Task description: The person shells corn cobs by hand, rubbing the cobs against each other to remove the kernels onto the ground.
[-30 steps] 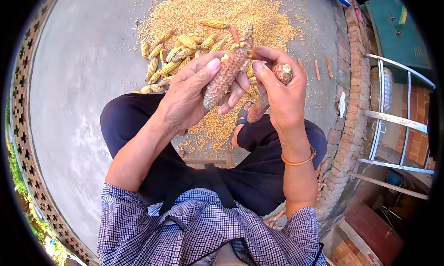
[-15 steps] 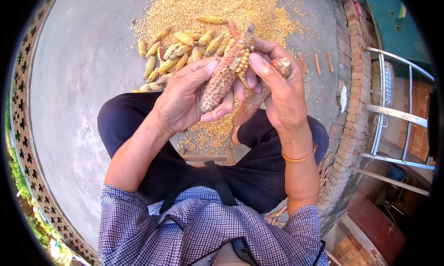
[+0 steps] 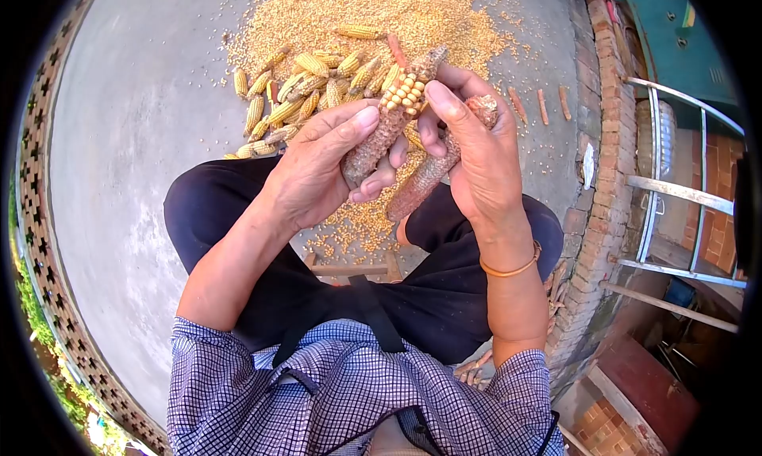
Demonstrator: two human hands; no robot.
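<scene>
A mostly stripped corn cob (image 3: 379, 142), with a patch of yellow kernels near its upper end, is wrapped in the fingers of my left hand (image 3: 321, 158). My right hand (image 3: 476, 142) grips a second, bare reddish cob (image 3: 421, 184), which slants down to the left. The right thumb and fingertips are at the kernel patch of the first cob. Beyond my hands lie several whole yellow corn cobs (image 3: 308, 85) and a wide spread of loose kernels (image 3: 349, 10). More kernels (image 3: 353, 230) lie on the ground between my legs.
Bare cobs (image 3: 542, 107) lie on the concrete floor (image 3: 119, 162) at the right. A low brick edge (image 3: 607, 162) runs along the right side, with a metal frame (image 3: 686, 192) and a green cabinet (image 3: 683, 47) past it. A wooden stool edge (image 3: 349, 270) shows between my legs.
The first cob has turned, bringing its kernel patch to face up. The second cob has swung so its lower end points further left. Both hands keep their grip.
</scene>
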